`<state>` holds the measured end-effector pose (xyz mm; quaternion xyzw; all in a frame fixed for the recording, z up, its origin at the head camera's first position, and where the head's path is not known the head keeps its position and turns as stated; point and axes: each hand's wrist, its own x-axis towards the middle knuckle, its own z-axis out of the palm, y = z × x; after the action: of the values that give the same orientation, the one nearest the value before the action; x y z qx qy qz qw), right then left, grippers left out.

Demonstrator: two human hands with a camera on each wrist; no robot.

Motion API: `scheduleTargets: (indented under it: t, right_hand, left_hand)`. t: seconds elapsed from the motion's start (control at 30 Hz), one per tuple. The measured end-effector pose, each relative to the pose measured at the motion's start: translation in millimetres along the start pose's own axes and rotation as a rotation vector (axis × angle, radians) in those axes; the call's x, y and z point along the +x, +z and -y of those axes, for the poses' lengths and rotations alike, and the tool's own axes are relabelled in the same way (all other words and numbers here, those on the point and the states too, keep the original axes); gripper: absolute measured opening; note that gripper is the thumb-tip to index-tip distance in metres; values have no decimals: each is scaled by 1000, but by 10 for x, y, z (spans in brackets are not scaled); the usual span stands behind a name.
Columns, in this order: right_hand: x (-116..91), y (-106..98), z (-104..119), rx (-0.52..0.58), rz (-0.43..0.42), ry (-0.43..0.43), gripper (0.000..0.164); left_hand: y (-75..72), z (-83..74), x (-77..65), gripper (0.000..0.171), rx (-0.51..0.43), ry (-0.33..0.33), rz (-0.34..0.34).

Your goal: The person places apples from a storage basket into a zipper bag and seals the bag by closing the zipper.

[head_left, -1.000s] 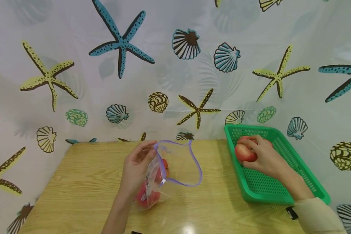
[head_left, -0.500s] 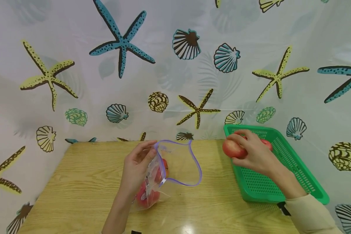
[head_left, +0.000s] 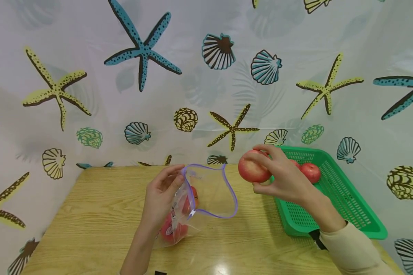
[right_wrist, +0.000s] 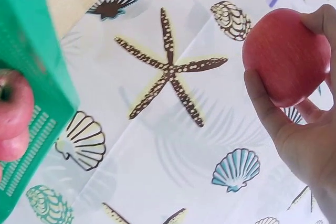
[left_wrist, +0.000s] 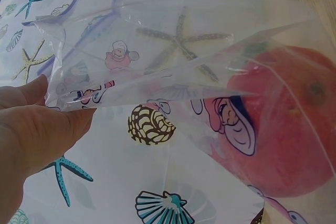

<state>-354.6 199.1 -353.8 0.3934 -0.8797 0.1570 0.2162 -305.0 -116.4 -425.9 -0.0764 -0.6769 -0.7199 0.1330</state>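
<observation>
My right hand grips a red apple between thumb and fingers, raised over the wooden table just right of a clear plastic zip bag. The right wrist view shows the same apple held by the fingertips. My left hand pinches the bag's upper left edge, and its purple-rimmed mouth gapes toward the right. Inside the bag lie red apples, seen through the printed film. In the left wrist view, thumb and fingers hold the film close to one large bagged apple.
A green plastic basket stands at the right, with red apples at its far left part. Behind the wooden table hangs a white curtain printed with starfish and shells.
My right hand has lifted the apple out of the green basket and carried it left toward the bag's mouth. The left hand and the bag have stayed in place.
</observation>
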Motion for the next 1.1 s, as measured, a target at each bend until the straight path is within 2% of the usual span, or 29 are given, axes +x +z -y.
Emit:
scheduleTargets:
  t: [0.17, 0.5, 0.83, 0.97, 1.1]
  right_hand:
    - [118, 39, 155, 32, -5, -74, 66]
    - [287, 155, 394, 68, 25, -153, 65]
    - [354, 300, 541, 53, 124, -213, 68]
    - [373, 358, 589, 39, 137, -253, 70]
    - [402, 384, 628, 68, 125, -302, 64]
  left_hand:
    - [2, 4, 5, 28, 0, 5, -2]
    - [-4, 0, 3, 29, -7, 2, 5]
    - [1, -8, -2, 29, -4, -18, 1]
    - [2, 0, 2, 29, -12, -8, 0]
    - [9, 11, 8, 26, -12, 7, -47]
